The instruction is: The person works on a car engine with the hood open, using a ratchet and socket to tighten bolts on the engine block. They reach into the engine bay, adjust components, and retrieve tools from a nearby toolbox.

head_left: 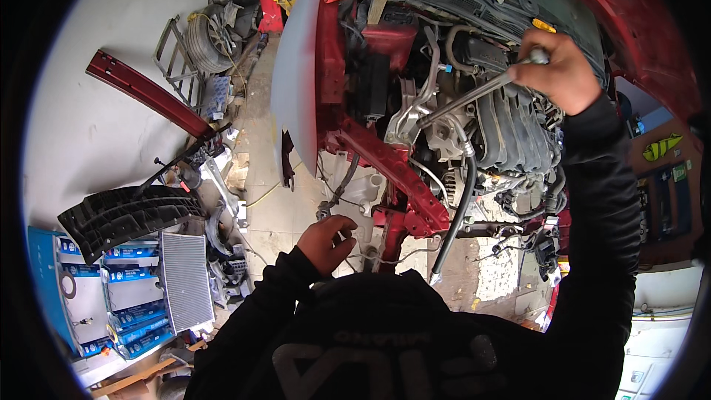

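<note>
My right hand (561, 74) is closed around the upper end of a long steel socket wrench (474, 96). The wrench slants down to the left, and its far end meets a metal bracket (405, 118) beside the engine (511, 133). What it sits on there is hidden. My left hand (326, 244) hovers low at the car's front left corner, fingers loosely curled and slightly apart, with nothing visible in them. Just beyond its knuckles hangs a wiring harness (342, 185). A white plastic reservoir (363, 189) is close by, next to the red body rail (392, 170).
A grey fender (296, 81) stands along the car's left side. Against the wall are a red beam (148, 92), a wheel (209, 43), a black plastic liner (133, 215), a radiator (188, 281) and blue boxes (141, 315). A black hose (459, 211) hangs in front of the engine.
</note>
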`<action>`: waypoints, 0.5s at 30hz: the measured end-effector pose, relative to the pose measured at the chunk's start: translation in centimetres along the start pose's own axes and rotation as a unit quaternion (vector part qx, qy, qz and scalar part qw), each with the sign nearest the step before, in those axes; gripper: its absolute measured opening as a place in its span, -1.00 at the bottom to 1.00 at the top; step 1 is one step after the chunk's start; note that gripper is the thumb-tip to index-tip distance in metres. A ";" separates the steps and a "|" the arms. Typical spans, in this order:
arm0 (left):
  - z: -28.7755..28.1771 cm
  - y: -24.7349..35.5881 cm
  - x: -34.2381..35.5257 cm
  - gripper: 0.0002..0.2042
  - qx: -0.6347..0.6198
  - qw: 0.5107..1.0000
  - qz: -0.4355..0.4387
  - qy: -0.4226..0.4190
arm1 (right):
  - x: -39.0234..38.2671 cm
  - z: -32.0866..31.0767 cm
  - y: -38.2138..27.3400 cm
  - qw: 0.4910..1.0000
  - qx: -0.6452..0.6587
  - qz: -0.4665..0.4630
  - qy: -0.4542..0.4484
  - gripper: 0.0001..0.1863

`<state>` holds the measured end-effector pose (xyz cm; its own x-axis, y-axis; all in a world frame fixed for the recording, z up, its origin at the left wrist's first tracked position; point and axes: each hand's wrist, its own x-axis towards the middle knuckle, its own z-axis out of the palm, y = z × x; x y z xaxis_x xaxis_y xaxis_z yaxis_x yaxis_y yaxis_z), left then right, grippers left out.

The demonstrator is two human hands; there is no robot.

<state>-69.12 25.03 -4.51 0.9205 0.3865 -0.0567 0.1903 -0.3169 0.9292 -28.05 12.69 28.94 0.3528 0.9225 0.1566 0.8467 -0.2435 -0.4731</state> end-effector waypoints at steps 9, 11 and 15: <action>0.4 -0.5 -0.3 -0.69 -0.008 1.000 0.009 0.011 | 5.0 -1.9 4.7 0.995 -0.092 -0.012 0.026 -0.59; 0.5 -0.4 -0.4 -0.70 -0.007 1.000 0.011 0.014 | 6.7 -0.4 6.3 0.996 -0.083 -0.015 0.007 -0.55; 0.5 -0.2 -0.8 -0.70 -0.008 1.000 0.010 0.027 | 9.5 1.7 8.4 0.995 -0.081 0.045 -0.030 -0.55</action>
<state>-69.75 24.37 -4.86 0.9045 0.4261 -0.0198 0.1672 -0.3114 0.9355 -18.29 19.96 25.01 0.4094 0.9100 0.0654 0.8678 -0.3662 -0.3360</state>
